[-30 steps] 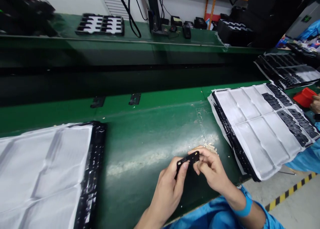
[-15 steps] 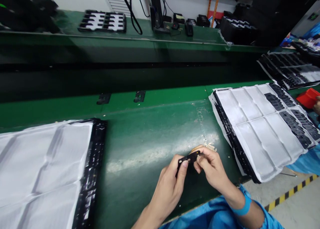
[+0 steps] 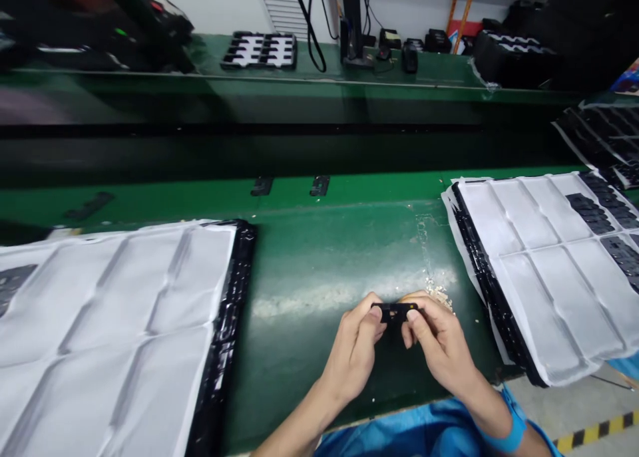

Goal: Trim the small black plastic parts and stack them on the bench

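Between my two hands, just above the green bench, is a small black plastic part with a cut-out near its middle and a yellow dot at its right end. My left hand pinches its left end between thumb and fingers. The right end sits in the closed fingers of my right hand, thumb on top by the dot. A blue band circles my right wrist. Beyond my right hand lies a small pile of pale scraps.
White-lined trays flank the bench: a left tray and a right tray holding black parts. Two flat black parts lie near the back edge. A dark channel runs behind, below a shelf with a slotted tray.
The view has swung left, showing more of the left tray. The black part has turned from slanted to nearly level, and both hands still hold it.
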`<state>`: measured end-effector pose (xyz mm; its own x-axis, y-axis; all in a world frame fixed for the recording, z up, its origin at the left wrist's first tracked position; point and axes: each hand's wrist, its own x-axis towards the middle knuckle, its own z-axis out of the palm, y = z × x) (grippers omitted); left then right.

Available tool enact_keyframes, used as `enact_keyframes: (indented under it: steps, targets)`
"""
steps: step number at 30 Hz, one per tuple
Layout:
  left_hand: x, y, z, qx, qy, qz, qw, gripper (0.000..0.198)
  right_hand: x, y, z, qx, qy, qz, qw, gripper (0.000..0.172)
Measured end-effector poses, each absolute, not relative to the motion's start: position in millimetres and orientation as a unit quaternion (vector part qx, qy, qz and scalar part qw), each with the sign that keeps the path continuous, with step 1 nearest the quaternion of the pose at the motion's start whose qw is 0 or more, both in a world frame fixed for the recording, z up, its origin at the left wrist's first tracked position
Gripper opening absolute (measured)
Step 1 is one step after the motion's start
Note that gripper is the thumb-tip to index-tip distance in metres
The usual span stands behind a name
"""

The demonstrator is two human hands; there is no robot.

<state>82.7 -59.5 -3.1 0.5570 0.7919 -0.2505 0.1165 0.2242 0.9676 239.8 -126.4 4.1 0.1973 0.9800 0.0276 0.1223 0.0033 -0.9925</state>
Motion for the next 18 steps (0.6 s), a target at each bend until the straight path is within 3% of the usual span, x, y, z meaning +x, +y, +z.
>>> enact_keyframes:
  steps: [18]
  targets:
    - [81.7, -54.8, -5.2, 0.64, 0.383, 0.274, 0.607, 0.031, 240.9, -131.3, 3.7, -0.564, -0.523, 0.374, 0.518, 0.024]
